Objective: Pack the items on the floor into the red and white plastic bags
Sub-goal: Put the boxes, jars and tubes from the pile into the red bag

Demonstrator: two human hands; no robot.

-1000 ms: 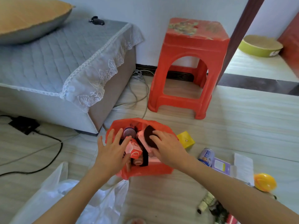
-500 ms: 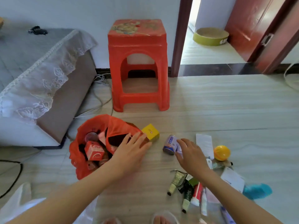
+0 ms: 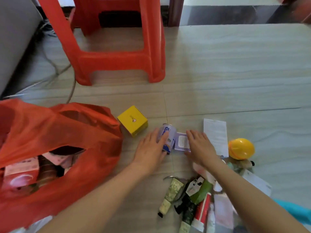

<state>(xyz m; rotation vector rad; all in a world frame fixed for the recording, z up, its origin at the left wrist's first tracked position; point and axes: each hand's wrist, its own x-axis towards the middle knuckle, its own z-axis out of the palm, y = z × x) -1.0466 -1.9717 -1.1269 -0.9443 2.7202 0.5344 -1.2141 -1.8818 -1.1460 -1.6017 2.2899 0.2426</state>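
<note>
Both down from the red bag (image 3: 55,148) onto floor items now: left hand (image 3: 151,149) spread against can (image 3: 168,138), right hand (image 3: 199,148) flat, seemingly on purple card (image 3: 180,142); bag left of both.

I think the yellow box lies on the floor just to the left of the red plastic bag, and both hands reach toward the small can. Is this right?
Not quite. The head view shows the yellow box on the floor just to the right of the red plastic bag, not to its left. The rest holds: the left hand and the right hand both reach toward the small can.
</note>
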